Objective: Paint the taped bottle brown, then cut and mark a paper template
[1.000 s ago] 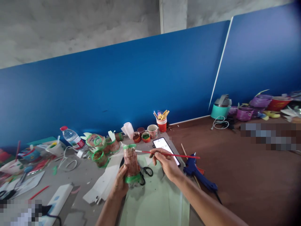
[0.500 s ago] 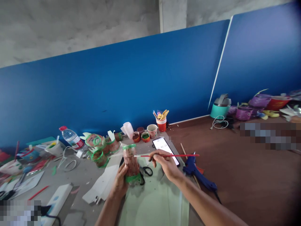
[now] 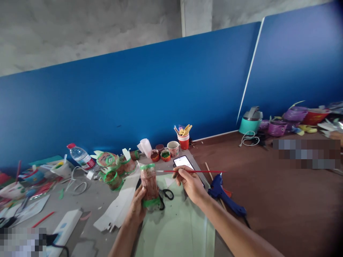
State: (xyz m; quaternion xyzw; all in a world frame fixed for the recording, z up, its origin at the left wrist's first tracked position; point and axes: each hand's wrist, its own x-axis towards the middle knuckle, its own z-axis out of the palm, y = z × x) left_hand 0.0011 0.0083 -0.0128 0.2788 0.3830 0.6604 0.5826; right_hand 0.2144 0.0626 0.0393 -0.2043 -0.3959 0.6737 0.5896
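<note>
My left hand point(image 3: 138, 203) is closed around the lower left side of a clear plastic bottle piece point(image 3: 149, 184), streaked with brown paint and banded in green at top and bottom. It stands nearly upright. Between the fingertips of my right hand point(image 3: 189, 180) is a thin red paintbrush point(image 3: 203, 171), held level with its pale tip pointing left, close to the bottle's upper right side. Whether the tip touches the bottle I cannot tell. Black-handled scissors point(image 3: 168, 194) lie behind the bottle on a pale green sheet point(image 3: 179, 228). A phone point(image 3: 183, 161) is partly hidden behind my right hand.
A blue glue gun point(image 3: 226, 200) lies right of my right forearm. Paint cups point(image 3: 165, 155) and a red cup of tools point(image 3: 184, 141) stand at the back. Similar painted pieces point(image 3: 113, 179) and a water bottle point(image 3: 81, 157) are on the left. A blue partition point(image 3: 134, 96) closes the far side.
My right hand and the paintbrush have moved slightly up and right, with the brush tip shifting from over the bottle to its right edge. The left hand and bottle stay about where they were.
</note>
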